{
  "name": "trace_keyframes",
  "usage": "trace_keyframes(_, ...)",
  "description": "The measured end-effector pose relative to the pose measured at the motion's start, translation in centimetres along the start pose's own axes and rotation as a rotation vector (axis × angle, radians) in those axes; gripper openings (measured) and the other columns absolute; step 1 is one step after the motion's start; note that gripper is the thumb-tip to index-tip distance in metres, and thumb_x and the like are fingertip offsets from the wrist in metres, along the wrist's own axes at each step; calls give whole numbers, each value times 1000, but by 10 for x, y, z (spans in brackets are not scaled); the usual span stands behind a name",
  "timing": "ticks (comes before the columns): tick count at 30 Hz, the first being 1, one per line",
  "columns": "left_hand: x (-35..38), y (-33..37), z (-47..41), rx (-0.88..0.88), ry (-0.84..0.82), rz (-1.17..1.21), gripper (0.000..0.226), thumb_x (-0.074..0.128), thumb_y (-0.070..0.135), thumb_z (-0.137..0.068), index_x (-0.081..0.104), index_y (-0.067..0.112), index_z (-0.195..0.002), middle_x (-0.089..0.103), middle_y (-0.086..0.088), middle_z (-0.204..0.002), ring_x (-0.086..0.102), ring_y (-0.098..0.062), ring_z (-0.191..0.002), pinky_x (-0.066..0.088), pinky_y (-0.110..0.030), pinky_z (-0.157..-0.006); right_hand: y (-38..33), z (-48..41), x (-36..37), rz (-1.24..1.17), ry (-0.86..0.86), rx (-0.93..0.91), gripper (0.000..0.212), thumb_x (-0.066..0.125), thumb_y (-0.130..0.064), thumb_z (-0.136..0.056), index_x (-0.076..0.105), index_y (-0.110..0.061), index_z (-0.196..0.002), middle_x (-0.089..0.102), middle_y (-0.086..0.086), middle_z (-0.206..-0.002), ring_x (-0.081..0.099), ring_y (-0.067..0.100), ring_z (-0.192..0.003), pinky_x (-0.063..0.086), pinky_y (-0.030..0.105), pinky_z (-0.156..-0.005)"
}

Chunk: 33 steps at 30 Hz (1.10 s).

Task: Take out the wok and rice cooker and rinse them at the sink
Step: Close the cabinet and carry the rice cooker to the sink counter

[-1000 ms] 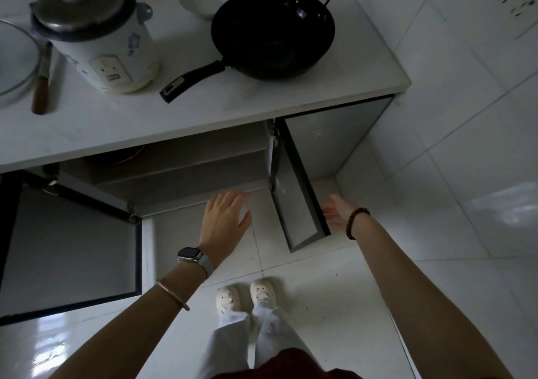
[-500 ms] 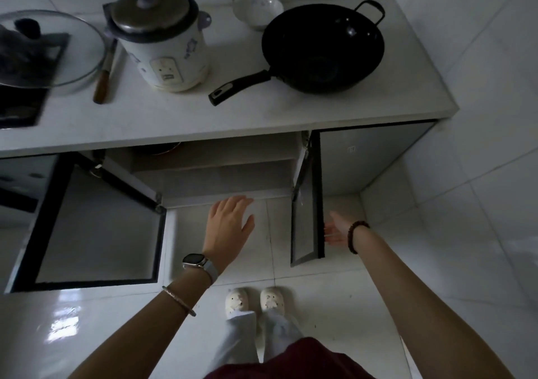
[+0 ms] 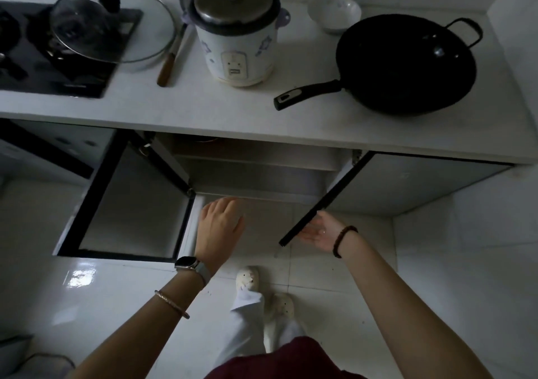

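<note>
A: Dim all over. The table [image 3: 203, 108] reads grey rather than white, and the cupboard [image 3: 256, 163] beneath it falls into deep shade.

B: Any glare?

A: One bright patch on the floor [image 3: 81, 276], left of the cupboard, and small glints inside the wok [image 3: 407, 64], which is otherwise flat black with no detail.

B: Sharpness?

A: Soft throughout. The left hand [image 3: 221, 227] is smeared at the fingers; the right hand [image 3: 320, 231] is a little blurred too.

B: Distortion?

A: Wide-angle bend: the table's edge bows and the cupboard doors splay outward.
</note>
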<state>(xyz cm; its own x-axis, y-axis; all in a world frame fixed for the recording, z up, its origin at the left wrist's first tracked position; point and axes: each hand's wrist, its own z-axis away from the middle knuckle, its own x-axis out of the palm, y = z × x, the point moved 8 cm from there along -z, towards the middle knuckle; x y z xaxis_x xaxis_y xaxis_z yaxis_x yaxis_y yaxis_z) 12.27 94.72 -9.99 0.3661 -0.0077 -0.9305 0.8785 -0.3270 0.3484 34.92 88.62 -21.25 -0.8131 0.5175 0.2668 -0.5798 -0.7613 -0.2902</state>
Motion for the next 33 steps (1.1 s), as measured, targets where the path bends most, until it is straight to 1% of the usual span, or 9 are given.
trace_keyframes(2,-1,-13,-7,-7,-4,9,25,45,24,-88,61,17,-106,64,-2,-110,60,-23,-99,42,-37,-90,-5,-9,24,-111,-42,-16,28,48,-30,-98,54,-4,-106,64,20,-93,62,32,-89,57,40,-71)
trace_keyframes(3,-1,-21,-11,-18,-10,16,22,48,23,-89,60,18,-107,63,-1,-111,59,-23,-101,41,-38,-91,-9,-14,35,-169,-59,-30,27,50,-28,-97,54,-3,-107,62,20,-100,62,32,-95,57,40,-78)
trace_keyframes(5,-4,-33,-21,-39,4,28,17,59,15,-87,61,18,-104,64,-1,-110,60,-23,-100,42,-38,-90,-18,-26,57,-260,-82,-52,29,52,-24,-96,53,-2,-115,59,21,-110,59,32,-105,48,40,-98)
trace_keyframes(7,-10,-43,-32,-40,23,26,17,64,10,-84,62,17,-100,65,-2,-106,61,-23,-98,42,-37,-88,-29,-34,79,-307,-91,-63,33,49,-22,-97,49,-3,-124,58,20,-115,56,31,-110,42,40,-104)
trace_keyframes(9,-10,-57,-44,-51,16,27,17,58,16,-86,62,18,-102,65,-1,-109,60,-23,-101,42,-38,-90,-41,-43,97,-338,-78,-67,36,43,-22,-100,45,-3,-131,55,20,-125,52,31,-119,42,40,-103)
trace_keyframes(12,-5,-81,-61,-94,-28,33,30,45,27,-88,63,19,-111,64,-1,-117,58,-23,-108,40,-38,-95,-60,-54,116,-378,-46,-76,39,38,-20,-102,41,-2,-136,49,21,-136,46,33,-129,36,41,-109)
trace_keyframes(23,2,-123,-111,-89,-89,35,39,45,32,-87,64,17,-117,63,-3,-121,58,-23,-111,41,-41,-98,-102,-67,145,-508,-41,-133,44,33,-25,-103,40,3,-136,49,24,-136,46,33,-129,34,40,-112)
trace_keyframes(28,0,-126,-121,-81,-109,48,38,51,25,-86,62,18,-122,62,-3,-124,57,-23,-115,39,-41,-102,-110,-69,158,-557,-65,-160,42,33,-21,-103,39,-4,-141,50,18,-138,43,31,-132,33,40,-112)
trace_keyframes(33,-9,-127,-121,-60,-78,46,38,50,25,-87,63,17,-122,62,-4,-124,57,-23,-115,38,-42,-102,-118,-65,164,-486,-86,-180,46,33,-27,-103,34,-11,-146,48,15,-141,41,32,-133,34,42,-108)
